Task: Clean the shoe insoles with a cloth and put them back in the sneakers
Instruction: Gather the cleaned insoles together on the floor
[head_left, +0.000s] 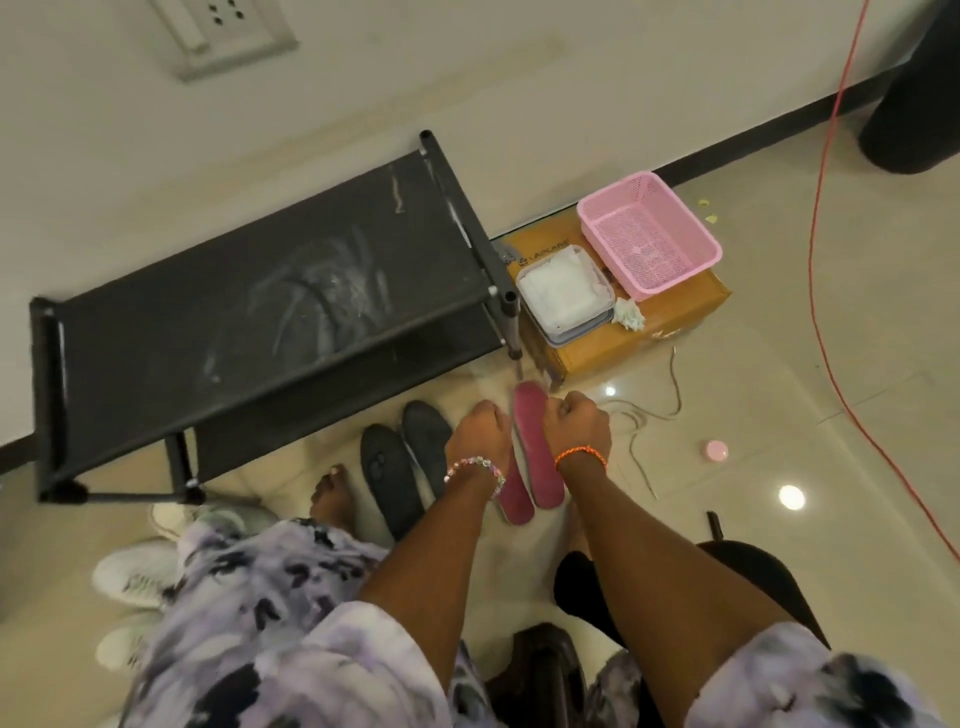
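Beside the low black rack (249, 291), above the tiled floor (779, 415), a pink insole (537, 457) is held upright on its edge between two fists. The right hand (579, 423) is closed around the insole near its upper end, fingers curled tight on it. The left hand (480, 434) is curled as well and pressed against the other face; a second pink insole (514, 499) shows below that wrist and seems to be gripped there, though the fingers themselves are hidden and this cannot be told for certain. The pair appear to be held face to face, probably so that they can be handled or knocked together before being wiped.

No cloth is seen in either hand. White cloths (558, 291) are stacked in a grey tray (571, 332) on a cardboard box (639, 338), just beside a pink basket (649, 234), kept within reach of the work. A crumpled wad (628, 314) lies on the box next to the tray.

Two dark insoles (405, 467) are laid side by side on the floor, just left of the hands, seemingly set out to wait their turn. White sneakers (137, 571) are lined up at the lower left, partly hidden by the patterned clothing; nothing has yet been returned to them, so far as can be judged. Cleaning appears to be at an early stage.
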